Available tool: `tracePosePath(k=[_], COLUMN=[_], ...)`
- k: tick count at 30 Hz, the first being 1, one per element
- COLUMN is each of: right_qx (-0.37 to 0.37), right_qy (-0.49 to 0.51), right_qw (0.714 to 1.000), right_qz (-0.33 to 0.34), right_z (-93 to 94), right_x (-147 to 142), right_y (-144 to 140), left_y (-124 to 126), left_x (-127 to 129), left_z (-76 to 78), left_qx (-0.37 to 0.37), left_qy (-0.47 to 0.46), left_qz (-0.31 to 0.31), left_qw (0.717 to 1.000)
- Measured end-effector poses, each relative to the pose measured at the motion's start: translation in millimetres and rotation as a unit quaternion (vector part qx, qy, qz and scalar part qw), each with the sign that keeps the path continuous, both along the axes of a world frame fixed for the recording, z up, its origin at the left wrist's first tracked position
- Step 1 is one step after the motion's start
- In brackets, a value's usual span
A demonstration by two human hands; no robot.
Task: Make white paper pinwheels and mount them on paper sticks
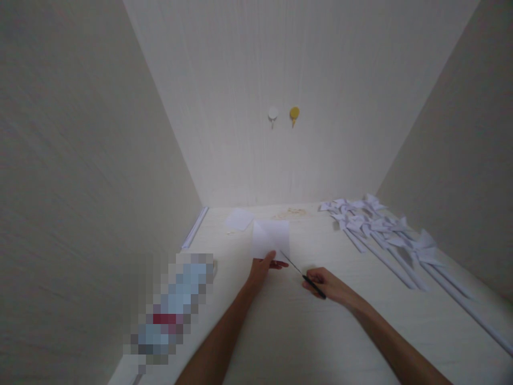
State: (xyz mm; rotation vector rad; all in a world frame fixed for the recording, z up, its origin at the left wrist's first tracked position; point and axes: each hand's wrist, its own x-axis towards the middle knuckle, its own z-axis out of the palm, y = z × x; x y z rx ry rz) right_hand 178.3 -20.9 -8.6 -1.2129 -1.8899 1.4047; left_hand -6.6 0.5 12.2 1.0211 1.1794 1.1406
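A square sheet of white paper with a faint diagonal crease is held up by my left hand, thumb on the near face and fingers behind its lower edge. My right hand is closed around the black handle of a pair of scissors. Their thin blades point up and left, with the tips at the lower right part of the sheet. Whether the blades have cut into the paper is too small to tell. Another white paper piece lies just behind and left of the held sheet.
Several white paper pinwheels with rolled paper sticks lie along the right side. Rolled paper sticks rest at the left wall. A pixelated object is at the lower left. White and yellow hooks hang on the back wall.
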Motion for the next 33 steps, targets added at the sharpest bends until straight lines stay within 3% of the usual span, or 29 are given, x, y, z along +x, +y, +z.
tracePosePath(k=[20, 33], right_qx=[-0.001, 0.026], right_qy=[-0.013, -0.006], right_qw=[1.0, 1.0], right_qz=[-0.002, 0.007], right_z=[-3.8, 1.6], right_x=[-0.7, -1.8], right_y=[1.1, -1.5], left_y=[2.4, -1.4], left_x=[-0.6, 3.4], left_z=[-4.7, -4.9], left_qx=[0.009, 0.0], left_qy=[-0.019, -0.015], left_qz=[-0.004, -0.043], left_qw=[1.0, 0.999])
